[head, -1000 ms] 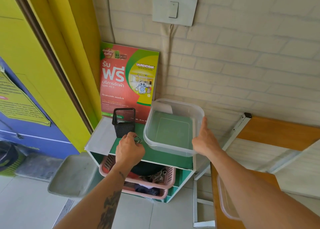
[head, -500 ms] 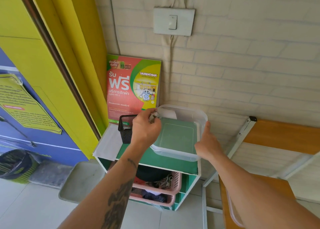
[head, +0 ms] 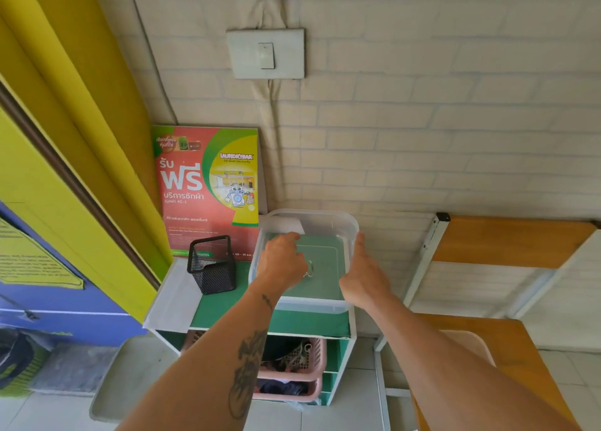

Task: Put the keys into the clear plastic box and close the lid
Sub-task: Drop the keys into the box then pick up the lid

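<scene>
left hand (head: 282, 263) inside clear box (head: 338, 225), pinching half-hidden keys (head: 309, 269), right hand (head: 364, 272) flat on wall

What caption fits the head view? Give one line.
Left hand lowers keys into the clear box while right hand steadies its side.

Left hand (head: 281, 263) with keys (head: 309, 269) now down inside clear plastic box (head: 349, 232), formerly at its rim

The clear, rectangular plastic box (head: 344, 232) with rounded corners sits open and upright on a green shelf top, against the wall. A small metal key ring (head: 309, 269) shows inside it, over its bottom.
</scene>
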`<action>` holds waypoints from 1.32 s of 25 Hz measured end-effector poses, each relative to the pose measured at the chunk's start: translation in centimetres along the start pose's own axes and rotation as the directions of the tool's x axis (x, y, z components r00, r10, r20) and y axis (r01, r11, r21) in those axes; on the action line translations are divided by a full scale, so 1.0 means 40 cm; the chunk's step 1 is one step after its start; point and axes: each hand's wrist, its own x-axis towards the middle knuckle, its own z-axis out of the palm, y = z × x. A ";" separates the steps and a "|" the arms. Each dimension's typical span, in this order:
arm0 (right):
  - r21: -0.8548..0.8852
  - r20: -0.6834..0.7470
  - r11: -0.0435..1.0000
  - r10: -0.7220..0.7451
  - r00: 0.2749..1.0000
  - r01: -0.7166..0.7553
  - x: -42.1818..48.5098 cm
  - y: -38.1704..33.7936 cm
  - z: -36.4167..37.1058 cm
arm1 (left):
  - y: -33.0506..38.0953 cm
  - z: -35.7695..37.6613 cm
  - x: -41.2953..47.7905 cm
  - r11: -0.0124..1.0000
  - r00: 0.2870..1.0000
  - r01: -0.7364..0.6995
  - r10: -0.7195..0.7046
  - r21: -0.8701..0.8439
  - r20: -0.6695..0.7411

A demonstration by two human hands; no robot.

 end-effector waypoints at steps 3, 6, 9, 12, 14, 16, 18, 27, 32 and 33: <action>0.014 0.010 1.000 -0.006 1.000 0.006 -0.002 0.000 -0.004 | -0.008 -0.007 -0.011 0.998 0.987 -0.053 0.057 0.035 -0.148; 0.049 0.004 0.999 -0.001 1.000 0.001 0.001 0.008 -0.003 | -0.029 -0.023 -0.033 0.961 0.969 -0.053 0.115 0.273 -0.220; 0.092 -0.087 0.995 -0.025 0.996 0.033 0.007 0.020 0.004 | -0.053 -0.030 -0.051 0.949 0.994 0.021 0.014 0.316 -0.106; 0.150 -0.140 0.986 -0.051 0.989 0.072 0.006 0.029 0.006 | -0.076 -0.032 -0.054 0.969 0.999 0.017 -0.005 0.246 -0.051; 0.226 -0.120 0.969 -0.075 0.990 0.101 -0.006 0.035 -0.003 | -0.081 -0.036 -0.055 0.973 0.997 0.004 0.014 0.232 -0.076; 0.298 -0.080 0.947 -0.102 0.992 0.122 -0.029 0.053 -0.027 | -0.065 -0.036 -0.060 0.973 0.985 -0.047 0.083 0.228 -0.149; 0.335 -0.053 0.936 -0.096 0.994 0.109 -0.052 0.092 -0.060 | -0.013 -0.023 -0.071 0.980 0.966 -0.134 0.162 0.149 -0.200; 0.380 -0.007 0.920 0.107 0.994 -0.096 -0.134 0.480 -0.205 | 0.313 0.273 -0.187 0.942 0.951 -0.308 0.305 -0.129 -0.043; 0.351 0.129 0.897 0.237 0.963 -0.268 -0.135 0.771 -0.215 | 0.359 0.560 -0.260 0.985 0.961 -0.175 0.167 0.014 0.220; 0.330 0.154 0.896 0.261 0.953 -0.299 -0.126 0.827 -0.203 | 0.355 0.622 -0.265 0.991 0.956 -0.124 0.105 0.053 0.274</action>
